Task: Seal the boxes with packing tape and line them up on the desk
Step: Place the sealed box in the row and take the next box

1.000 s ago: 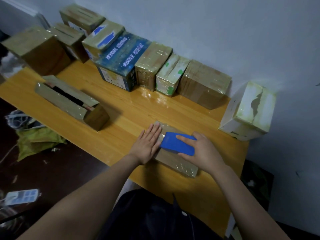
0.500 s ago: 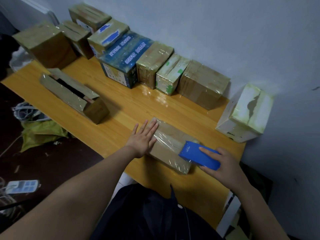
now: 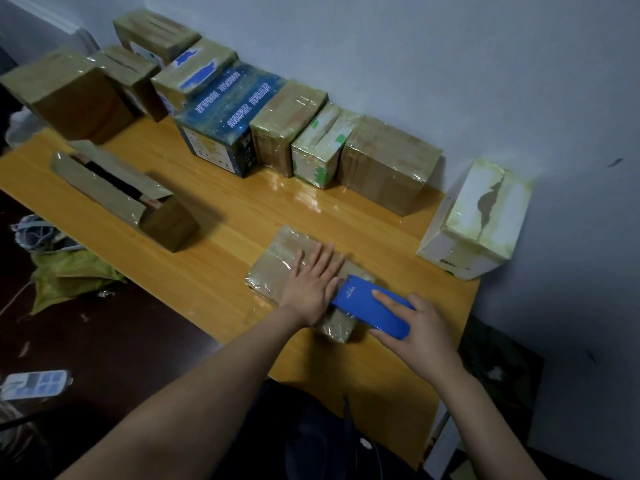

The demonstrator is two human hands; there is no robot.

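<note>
The right hand (image 3: 422,327), its grip closed round a smooth blue plastic tape dispenser (image 3: 372,311), is held at the near end of a flat brown cardboard box (image 3: 277,258) at lower centre of the frame. The left hand (image 3: 311,282) is pressed flat on the box's glossy, wrinkled film. Were that pressure eased, the light box could be dragged across the slick yellow wooden tabletop (image 3: 225,244) and the tape creased. Sealed rectangular boxes (image 3: 287,123) are lined along the wall, upper centre.
</note>
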